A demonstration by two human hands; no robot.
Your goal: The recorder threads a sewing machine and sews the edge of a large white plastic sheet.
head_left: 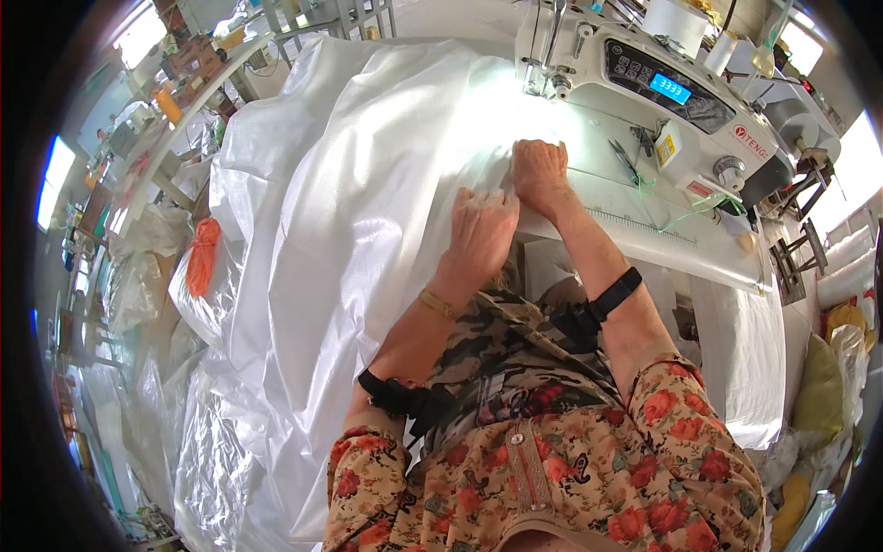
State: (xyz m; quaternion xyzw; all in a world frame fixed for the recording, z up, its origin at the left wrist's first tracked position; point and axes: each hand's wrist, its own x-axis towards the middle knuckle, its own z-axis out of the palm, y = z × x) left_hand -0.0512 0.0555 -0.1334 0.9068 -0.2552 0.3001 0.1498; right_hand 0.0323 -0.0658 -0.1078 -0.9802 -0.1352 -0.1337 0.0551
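Observation:
A large white sheet (322,175), glossy like plastic fabric, spreads in folds over the table and hangs down at the left. My left hand (483,228) is closed on its near edge, fingers curled over the material. Just beyond and to the right, my right hand (541,173) is also closed on the sheet, in a fist-like grip close to the sewing machine (635,78). The fingertips of both hands are partly hidden. Bright light from the machine's lamp falls around the needle area (543,90), washing out the sheet there.
Thread snips (625,161) and loose green thread (676,219) lie on the machine bed, right of my hands. A ruler scale (644,225) runs along the table's near edge. An orange bundle (202,258) rests at the left. Thread cones (678,26) stand behind the machine.

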